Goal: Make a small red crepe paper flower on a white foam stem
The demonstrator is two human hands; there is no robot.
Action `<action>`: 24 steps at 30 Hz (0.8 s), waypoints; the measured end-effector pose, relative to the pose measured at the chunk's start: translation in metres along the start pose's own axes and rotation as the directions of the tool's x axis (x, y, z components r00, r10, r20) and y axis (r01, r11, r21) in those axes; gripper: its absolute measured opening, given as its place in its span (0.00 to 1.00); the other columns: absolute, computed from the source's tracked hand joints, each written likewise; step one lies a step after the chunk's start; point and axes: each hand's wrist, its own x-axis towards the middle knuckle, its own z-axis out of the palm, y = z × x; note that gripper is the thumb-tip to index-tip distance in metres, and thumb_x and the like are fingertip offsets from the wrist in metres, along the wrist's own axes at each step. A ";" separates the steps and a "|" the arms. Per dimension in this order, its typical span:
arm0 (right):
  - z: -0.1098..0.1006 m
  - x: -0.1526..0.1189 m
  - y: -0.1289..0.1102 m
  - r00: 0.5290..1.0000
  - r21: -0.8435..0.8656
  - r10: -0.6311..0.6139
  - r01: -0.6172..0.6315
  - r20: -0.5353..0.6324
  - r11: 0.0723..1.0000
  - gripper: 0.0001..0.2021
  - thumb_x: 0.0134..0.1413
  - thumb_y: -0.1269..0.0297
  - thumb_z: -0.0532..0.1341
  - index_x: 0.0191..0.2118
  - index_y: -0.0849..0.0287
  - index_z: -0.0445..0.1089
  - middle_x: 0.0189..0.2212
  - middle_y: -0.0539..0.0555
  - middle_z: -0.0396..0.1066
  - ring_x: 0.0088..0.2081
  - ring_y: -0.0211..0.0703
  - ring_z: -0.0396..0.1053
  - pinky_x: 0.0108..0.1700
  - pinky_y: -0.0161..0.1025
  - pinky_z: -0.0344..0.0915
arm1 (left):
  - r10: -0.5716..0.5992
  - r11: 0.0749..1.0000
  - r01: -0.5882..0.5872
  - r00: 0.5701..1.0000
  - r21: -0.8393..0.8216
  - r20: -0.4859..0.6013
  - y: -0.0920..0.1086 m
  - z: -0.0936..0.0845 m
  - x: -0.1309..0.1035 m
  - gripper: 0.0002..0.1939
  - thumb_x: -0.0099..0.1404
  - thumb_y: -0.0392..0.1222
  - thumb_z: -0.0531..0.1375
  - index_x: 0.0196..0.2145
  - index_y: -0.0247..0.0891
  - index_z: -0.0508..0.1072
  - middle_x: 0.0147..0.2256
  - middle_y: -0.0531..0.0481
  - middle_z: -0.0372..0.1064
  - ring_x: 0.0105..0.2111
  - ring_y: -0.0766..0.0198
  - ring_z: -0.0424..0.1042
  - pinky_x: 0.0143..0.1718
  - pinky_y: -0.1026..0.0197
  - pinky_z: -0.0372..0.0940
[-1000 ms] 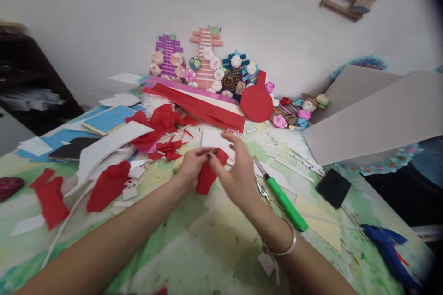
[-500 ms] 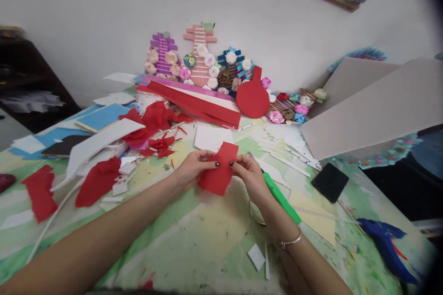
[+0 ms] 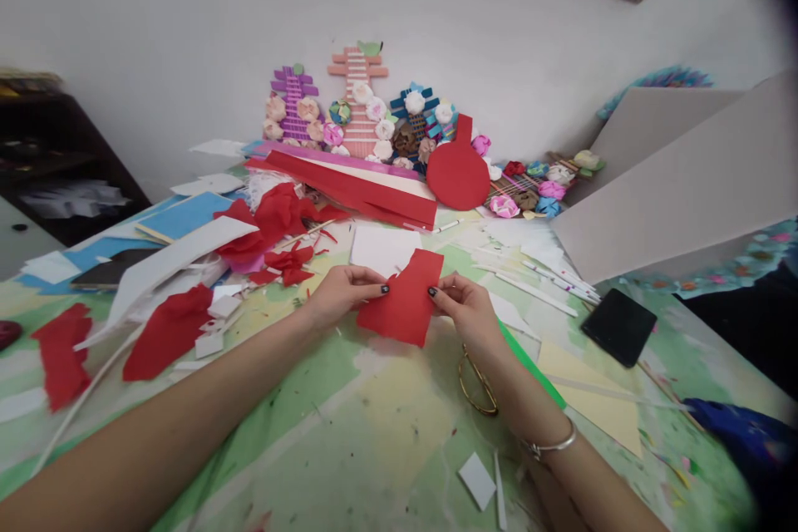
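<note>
A piece of red crepe paper [image 3: 404, 299] is stretched between my two hands above the table, its lower edge uneven. My left hand [image 3: 346, 293] pinches its left edge between thumb and fingers. On the right edge, my right hand [image 3: 465, 305] grips it the same way. Just behind the paper lies a white card [image 3: 381, 246]. Gold-handled scissors [image 3: 479, 386] rest on the table below my right wrist, partly hidden by it. A bright green strip [image 3: 533, 367], its kind unclear, runs behind my right forearm.
Red paper scraps [image 3: 168, 337] and white offcuts litter the left side. Craft guitars with paper flowers [image 3: 358, 108] lean on the wall beside a red guitar-like cutout [image 3: 460, 174]. At right are a black square [image 3: 619, 327], a blue glue gun [image 3: 741, 432] and a grey board [image 3: 673, 183].
The red crepe paper looks wider and more spread out, with my right hand shifted slightly to the right. Both hands keep their hold. The camera view has shifted a little.
</note>
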 end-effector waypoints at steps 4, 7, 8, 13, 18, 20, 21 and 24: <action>-0.001 -0.003 -0.003 0.999 -0.027 0.046 -0.046 0.008 0.999 0.16 0.34 0.57 0.70 0.26 0.60 0.66 0.18 0.49 0.71 0.19 0.36 0.69 0.20 0.30 0.60 | 0.030 0.999 -0.031 0.999 -0.044 -0.033 0.000 0.001 -0.001 0.10 0.45 0.37 0.69 0.28 0.34 0.77 0.26 0.48 0.75 0.27 0.65 0.72 0.31 0.64 0.65; 0.001 -0.007 -0.005 0.993 0.060 0.113 -0.114 0.028 0.992 0.17 0.34 0.60 0.71 0.28 0.59 0.64 0.20 0.50 0.73 0.21 0.38 0.71 0.21 0.30 0.64 | 0.065 0.966 -0.068 0.998 -0.248 -0.023 0.003 0.001 -0.003 0.09 0.48 0.37 0.68 0.31 0.34 0.78 0.31 0.46 0.76 0.31 0.63 0.73 0.33 0.64 0.66; 0.002 -0.008 -0.005 0.991 0.113 0.132 -0.134 0.028 0.984 0.18 0.33 0.61 0.71 0.29 0.59 0.64 0.20 0.50 0.74 0.22 0.37 0.72 0.23 0.31 0.66 | 0.074 0.937 -0.072 0.997 -0.341 -0.008 0.005 0.001 -0.005 0.10 0.51 0.39 0.66 0.33 0.34 0.78 0.34 0.45 0.76 0.34 0.62 0.74 0.35 0.63 0.67; 0.008 -0.012 -0.003 0.990 0.256 0.137 -0.127 -0.021 0.958 0.17 0.35 0.63 0.71 0.30 0.58 0.62 0.21 0.50 0.74 0.22 0.36 0.73 0.28 0.32 0.70 | 0.107 0.882 -0.057 0.991 -0.468 0.080 0.012 0.003 -0.012 0.19 0.55 0.45 0.63 0.44 0.35 0.76 0.47 0.41 0.73 0.45 0.52 0.72 0.41 0.56 0.69; 0.019 -0.018 0.001 0.990 0.084 0.108 -0.115 0.086 0.990 0.13 0.40 0.63 0.67 0.30 0.58 0.62 0.20 0.48 0.73 0.22 0.37 0.72 0.27 0.33 0.70 | -0.003 0.977 0.036 0.988 -0.211 0.153 0.009 -0.003 -0.006 0.19 0.48 0.40 0.69 0.39 0.32 0.77 0.35 0.40 0.77 0.33 0.57 0.76 0.35 0.60 0.68; 0.023 -0.021 0.002 0.979 -0.013 0.112 -0.112 0.171 0.994 0.10 0.42 0.64 0.65 0.30 0.58 0.63 0.20 0.48 0.73 0.22 0.37 0.72 0.27 0.34 0.69 | -0.048 0.995 0.063 0.984 -0.080 0.172 0.009 -0.009 -0.002 0.18 0.46 0.38 0.70 0.37 0.33 0.78 0.31 0.42 0.77 0.29 0.60 0.75 0.31 0.62 0.67; 0.024 -0.022 0.001 0.969 -0.058 0.117 -0.106 0.219 0.993 0.09 0.44 0.64 0.63 0.30 0.58 0.63 0.21 0.49 0.74 0.22 0.37 0.73 0.27 0.34 0.69 | -0.055 0.998 0.059 0.983 -0.022 0.177 0.009 -0.011 -0.001 0.17 0.45 0.37 0.71 0.35 0.32 0.78 0.30 0.42 0.77 0.29 0.60 0.75 0.31 0.63 0.67; 0.012 -0.023 -0.012 0.952 -0.295 0.100 -0.011 0.290 0.955 0.06 0.48 0.62 0.61 0.31 0.59 0.66 0.22 0.50 0.73 0.23 0.38 0.72 0.27 0.35 0.67 | -0.034 0.999 0.030 0.986 0.026 0.165 0.011 -0.016 0.002 0.12 0.44 0.36 0.71 0.29 0.31 0.78 0.29 0.42 0.77 0.29 0.61 0.75 0.32 0.63 0.67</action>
